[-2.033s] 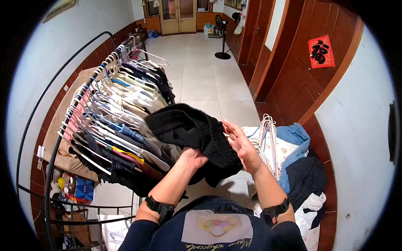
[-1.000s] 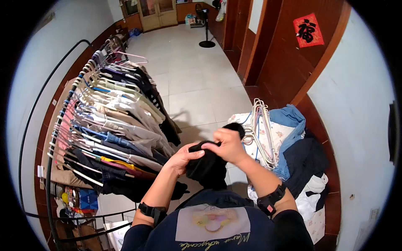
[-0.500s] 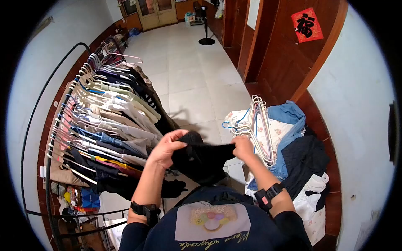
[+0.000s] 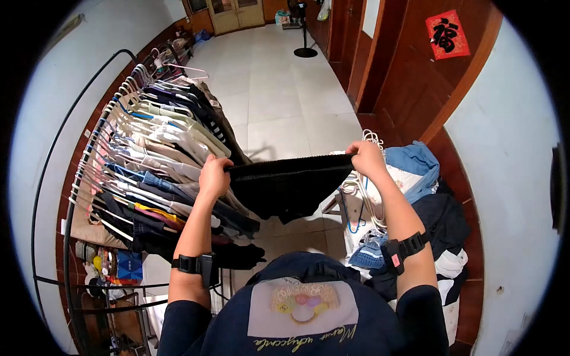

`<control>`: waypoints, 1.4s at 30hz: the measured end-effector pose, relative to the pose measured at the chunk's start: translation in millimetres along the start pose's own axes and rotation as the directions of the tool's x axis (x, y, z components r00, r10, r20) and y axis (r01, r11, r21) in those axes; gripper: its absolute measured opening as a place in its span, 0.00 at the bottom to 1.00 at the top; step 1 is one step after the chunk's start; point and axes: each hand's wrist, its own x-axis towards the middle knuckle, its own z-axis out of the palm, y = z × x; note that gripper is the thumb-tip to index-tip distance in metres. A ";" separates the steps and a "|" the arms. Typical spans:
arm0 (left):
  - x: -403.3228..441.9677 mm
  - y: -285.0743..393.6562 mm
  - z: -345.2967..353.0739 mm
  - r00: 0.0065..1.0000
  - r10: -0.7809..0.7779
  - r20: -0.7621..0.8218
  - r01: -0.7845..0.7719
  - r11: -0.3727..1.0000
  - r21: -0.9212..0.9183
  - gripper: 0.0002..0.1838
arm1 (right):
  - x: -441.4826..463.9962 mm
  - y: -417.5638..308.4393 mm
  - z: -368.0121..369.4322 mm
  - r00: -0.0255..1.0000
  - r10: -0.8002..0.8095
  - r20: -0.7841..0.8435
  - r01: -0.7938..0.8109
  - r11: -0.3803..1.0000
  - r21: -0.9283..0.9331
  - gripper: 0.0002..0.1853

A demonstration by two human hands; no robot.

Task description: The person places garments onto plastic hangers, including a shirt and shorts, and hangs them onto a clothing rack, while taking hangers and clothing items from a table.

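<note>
A black knitted garment (image 4: 288, 187) is stretched out between my two hands, its upper edge nearly level and the rest hanging below. My left hand (image 4: 215, 175) pinches the garment's left top corner, close to the clothes on the rack. The right top corner is gripped by my right hand (image 4: 366, 159), in front of a bunch of white hangers (image 4: 374, 204). The hangers lie on a floral cloth at the right, partly hidden by my right hand and forearm.
On the left stands a black rack (image 4: 102, 127) full of hung clothes. Blue denim (image 4: 415, 169) and dark clothes (image 4: 442, 222) are heaped at the right by the wall. A black fan stand (image 4: 305, 52) is farther off, near brown doors.
The black garment was bunched between my hands; now it is spread wide and held higher and farther forward. My hands have moved apart.
</note>
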 end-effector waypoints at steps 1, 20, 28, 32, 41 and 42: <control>1.5 -2.5 0.2 1.000 -0.021 -0.015 0.021 1.000 0.014 0.18 | 3.2 -0.3 -1.4 1.000 -0.018 0.004 0.018 1.000 0.022 0.15; 9.5 39.6 -3.1 0.732 -0.236 0.639 0.534 -0.385 -0.753 0.15 | 2.1 -19.3 -23.3 0.996 -0.084 0.019 0.086 0.983 -0.163 0.13; -31.1 63.5 -25.4 0.921 -0.041 0.388 0.353 0.513 -0.783 0.16 | 13.7 53.4 2.1 0.973 0.043 0.228 -0.029 0.997 -0.065 0.11; -49.1 100.5 -40.7 0.949 -0.059 0.308 0.277 0.622 -0.733 0.13 | 15.3 95.7 39.0 0.823 -0.023 0.568 -0.307 0.822 0.479 0.16; -90.5 121.4 -51.3 0.946 -0.224 0.234 0.320 0.536 -0.781 0.22 | 31.3 205.8 128.8 0.934 0.340 0.110 -0.348 0.936 0.056 0.20; -94.2 126.8 -55.1 0.942 -0.246 0.227 0.326 0.520 -0.790 0.22 | 33.8 198.9 126.0 0.935 0.336 0.113 -0.344 0.937 0.061 0.20</control>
